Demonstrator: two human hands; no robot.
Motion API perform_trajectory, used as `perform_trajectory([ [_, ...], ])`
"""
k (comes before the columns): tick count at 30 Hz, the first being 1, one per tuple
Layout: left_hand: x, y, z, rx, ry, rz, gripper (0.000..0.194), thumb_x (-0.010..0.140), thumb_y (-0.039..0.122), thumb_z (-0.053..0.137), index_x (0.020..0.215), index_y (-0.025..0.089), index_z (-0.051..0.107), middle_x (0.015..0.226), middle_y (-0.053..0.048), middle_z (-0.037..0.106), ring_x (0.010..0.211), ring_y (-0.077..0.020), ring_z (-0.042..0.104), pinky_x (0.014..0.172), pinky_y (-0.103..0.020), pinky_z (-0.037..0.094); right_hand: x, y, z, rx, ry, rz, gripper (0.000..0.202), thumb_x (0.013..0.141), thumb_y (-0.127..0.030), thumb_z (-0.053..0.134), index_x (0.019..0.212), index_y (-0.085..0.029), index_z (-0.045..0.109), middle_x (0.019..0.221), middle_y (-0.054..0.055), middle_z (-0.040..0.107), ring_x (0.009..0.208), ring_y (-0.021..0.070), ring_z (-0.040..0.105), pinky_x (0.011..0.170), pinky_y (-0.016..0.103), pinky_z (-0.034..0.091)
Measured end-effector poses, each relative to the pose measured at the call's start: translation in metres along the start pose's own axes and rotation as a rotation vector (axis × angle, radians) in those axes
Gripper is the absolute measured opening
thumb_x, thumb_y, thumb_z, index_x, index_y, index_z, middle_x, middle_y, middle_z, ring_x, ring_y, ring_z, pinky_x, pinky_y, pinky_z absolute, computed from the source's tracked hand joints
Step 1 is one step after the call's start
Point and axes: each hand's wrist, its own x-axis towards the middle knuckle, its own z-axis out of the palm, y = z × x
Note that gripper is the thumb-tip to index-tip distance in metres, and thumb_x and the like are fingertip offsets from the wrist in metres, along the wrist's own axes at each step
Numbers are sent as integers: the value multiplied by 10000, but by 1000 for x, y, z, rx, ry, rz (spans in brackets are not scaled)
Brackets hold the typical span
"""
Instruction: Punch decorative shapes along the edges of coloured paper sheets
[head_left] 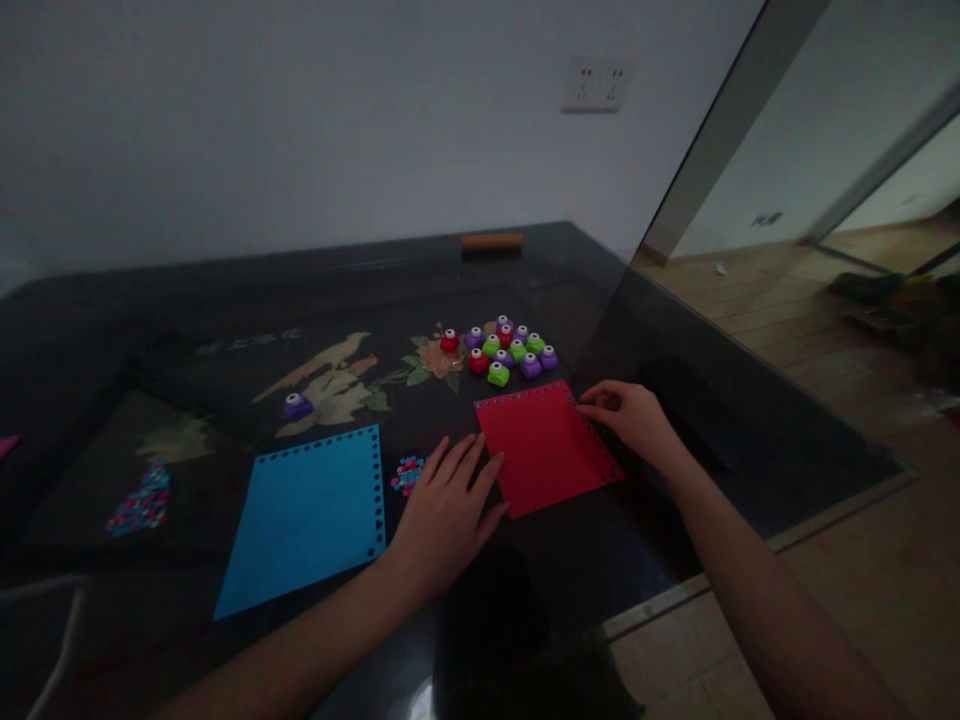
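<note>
The head-worn camera looks forward and down from above the near side of the dark tabletop (585, 290), close to the left hand (448, 510) and right hand (628, 418) around mid-frame; the wall (300, 130) fills the frame's top, tiled floor (885, 580) the right.

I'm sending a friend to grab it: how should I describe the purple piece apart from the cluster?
On the dark, glossy table, find the blue sheet with dark shapes along two edges. Just beyond its far edge sits a purple piece with a round white top. It stands alone; the other purple pieces cluster beyond the red sheet.
</note>
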Motion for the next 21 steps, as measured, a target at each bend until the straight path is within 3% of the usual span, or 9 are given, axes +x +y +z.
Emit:
perform_trajectory([
  [7, 0, -2, -6, 7, -29, 26, 483, 869, 413, 509, 1295, 189, 480, 1389, -132, 460, 1301, -284, 385, 1076, -501, 306, 0, -1, -3, 23, -3, 10, 183, 687, -379, 693, 748, -206, 686, 617, 12, 614, 583, 169, 562, 539, 287, 398],
  [12, 1, -20, -27, 10, -2, 21, 457, 881, 362, 503, 1307, 205, 453, 1393, -99, 454, 1302, -266, 378, 1078, -496, 304, 0, -1, -4, 32, 3, 5, 186, 695, -387, 677, 736, -206, 686, 644, 24, 637, 603, 180, 578, 548, 295, 411],
  [16, -12, -60, -48, -19, 58, -58, 405, 913, 332, 440, 1302, 218, 451, 1351, -84, 489, 1261, -234, 423, 1040, -448, 366, 0, 2, -3, 45, 13, 1, 204, 679, -400, 673, 739, -206, 692, 629, 27, 638, 584, 180, 578, 535, 294, 416],
  [21, -56, -136, -57, -80, 141, -281, 401, 907, 409, 403, 1237, 212, 518, 1255, -87, 559, 1182, -240, 496, 1013, -448, 394, 4, 8, -1, 67, 26, 3, 232, 662, -415, 650, 732, -199, 694, 641, 33, 654, 585, 177, 589, 539, 287, 431],
])
